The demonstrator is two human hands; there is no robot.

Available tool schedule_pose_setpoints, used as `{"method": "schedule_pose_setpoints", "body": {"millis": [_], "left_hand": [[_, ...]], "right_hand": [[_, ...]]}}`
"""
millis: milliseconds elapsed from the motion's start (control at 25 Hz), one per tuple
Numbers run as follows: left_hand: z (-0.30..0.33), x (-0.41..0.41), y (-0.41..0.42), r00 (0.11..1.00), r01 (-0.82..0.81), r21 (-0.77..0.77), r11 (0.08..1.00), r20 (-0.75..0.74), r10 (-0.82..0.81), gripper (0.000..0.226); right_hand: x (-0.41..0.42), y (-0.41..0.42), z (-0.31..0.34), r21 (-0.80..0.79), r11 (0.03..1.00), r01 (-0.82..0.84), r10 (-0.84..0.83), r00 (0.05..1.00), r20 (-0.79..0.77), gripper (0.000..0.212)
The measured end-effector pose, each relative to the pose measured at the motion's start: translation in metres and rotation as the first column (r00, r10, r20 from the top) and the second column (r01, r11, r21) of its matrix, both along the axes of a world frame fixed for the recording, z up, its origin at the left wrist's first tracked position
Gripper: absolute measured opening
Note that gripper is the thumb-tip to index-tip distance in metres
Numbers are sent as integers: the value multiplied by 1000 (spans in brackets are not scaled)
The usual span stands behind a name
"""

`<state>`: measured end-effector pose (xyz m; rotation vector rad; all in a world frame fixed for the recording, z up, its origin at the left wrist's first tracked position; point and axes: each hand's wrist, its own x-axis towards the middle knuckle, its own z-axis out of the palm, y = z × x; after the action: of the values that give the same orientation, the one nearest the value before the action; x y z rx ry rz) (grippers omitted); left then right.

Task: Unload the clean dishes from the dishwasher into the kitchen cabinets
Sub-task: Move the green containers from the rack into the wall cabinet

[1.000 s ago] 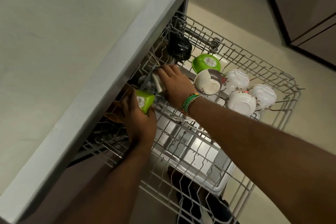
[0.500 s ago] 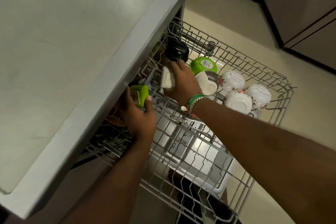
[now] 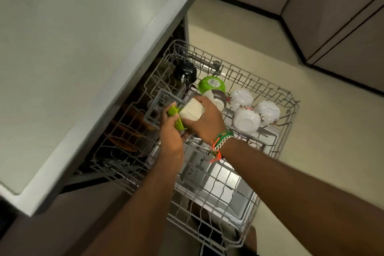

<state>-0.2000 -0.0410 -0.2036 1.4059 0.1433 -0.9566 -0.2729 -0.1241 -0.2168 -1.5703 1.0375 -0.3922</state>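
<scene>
The wire dishwasher rack [image 3: 287,122] is pulled out below the counter. My left hand [image 3: 171,137] grips a green cup [image 3: 175,118] above the rack's left side. My right hand [image 3: 207,120], with a green and orange wristband, holds a cream cup [image 3: 190,111] pressed against the green one. In the rack's far part sit a green bowl [image 3: 211,84], a steel-and-white bowl [image 3: 217,97] partly hidden by my right hand, three white flowered bowls [image 3: 246,121] upside down, and a black cup [image 3: 186,71].
The grey countertop [image 3: 83,58] overhangs the rack's left side. Brown plates [image 3: 126,131] stand in the rack under the counter edge. A grey cutlery basket [image 3: 158,102] sits behind my hands. Brown cabinet doors [image 3: 332,6] line the far wall and right side.
Both hands rose out of the rack and came together. The cream cup now sits against the green cup; earlier the hands were apart, lower under the counter edge.
</scene>
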Motion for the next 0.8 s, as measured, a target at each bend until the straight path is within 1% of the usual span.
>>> {"method": "schedule_pose_setpoints", "body": {"millis": [80, 160, 200, 280, 360, 440, 560, 640, 680, 720, 800], "left_hand": [[27, -13, -6, 997, -19, -24, 1000, -81, 17, 38], [62, -31, -9, 984, -10, -53, 999, -176, 0, 41], [80, -41, -10, 976, -3, -84, 996, -218, -16, 43], [111, -61, -10, 958, 23, -156, 988, -280, -66, 48], [151, -80, -13, 935, 55, -229, 972, -329, -131, 50], [186, -94, -14, 937, 46, -254, 966, -325, -130, 54], [220, -102, -17, 950, -26, -301, 953, -306, -70, 61], [240, -104, -17, 950, -42, -348, 936, -305, -71, 65], [252, -107, -15, 948, -43, -366, 930, -309, -78, 66], [265, -112, -13, 947, -45, -383, 923, -309, -83, 66], [295, -127, -6, 944, -42, -437, 899, -311, -108, 62]], "right_hand": [[-21, -2, 32, 20, 1000, 4, -5, 999, 33, 64], [-44, -3, 72, 116, 993, -3, -8, 995, 94, 61], [-54, -3, 93, 162, 987, -26, 4, 991, 133, 58], [-70, -4, 130, 197, 977, -77, 38, 981, 193, 52], [-85, -8, 176, 257, 963, -85, 23, 972, 233, 45], [-98, -12, 224, 304, 951, -58, -26, 964, 264, 41], [-115, -19, 281, 223, 975, 23, -92, 948, 304, 39], [-127, -24, 314, 224, 973, 62, -141, 923, 358, 33], [-134, -24, 330, 226, 972, 60, -146, 911, 385, 31], [-141, -23, 343, 218, 975, 41, -131, 900, 415, 34], [-156, -14, 367, 215, 976, -44, -70, 866, 495, 36]]}}
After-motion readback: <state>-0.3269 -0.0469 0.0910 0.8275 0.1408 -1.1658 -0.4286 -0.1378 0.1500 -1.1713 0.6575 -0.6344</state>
